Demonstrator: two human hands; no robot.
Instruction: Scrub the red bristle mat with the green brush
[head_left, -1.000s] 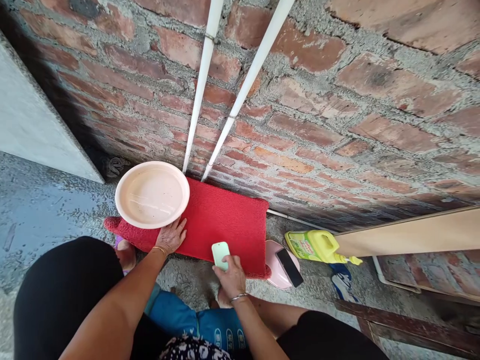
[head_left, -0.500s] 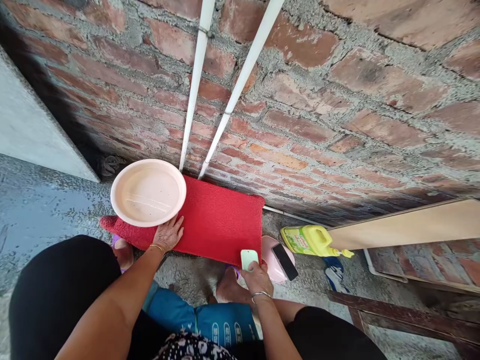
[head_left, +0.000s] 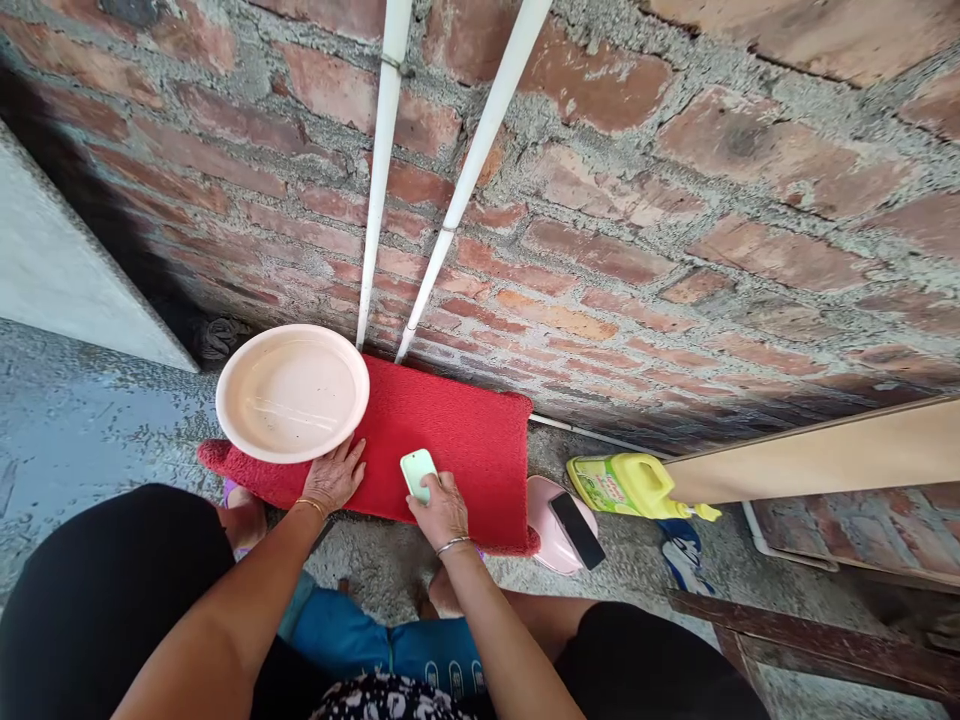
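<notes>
A red plush mat lies spread in front of me. My left hand rests flat on it, fingers stretched out, close under the rim of a pale pink basin. The basin stands on the mat's left part and holds a little clear water. My right hand grips a light-green scrub brush over the middle of the mat. The brush's back faces up, so its underside is hidden.
Right of the mat sit a pink plastic piece with a black phone-like slab on it and a yellow detergent jug. A brick wall with two white pipes rises behind. A wooden frame lies at lower right.
My right hand has moved left with the brush, from the mat's near right corner to its middle. The left hand stays on the mat beside the basin.
</notes>
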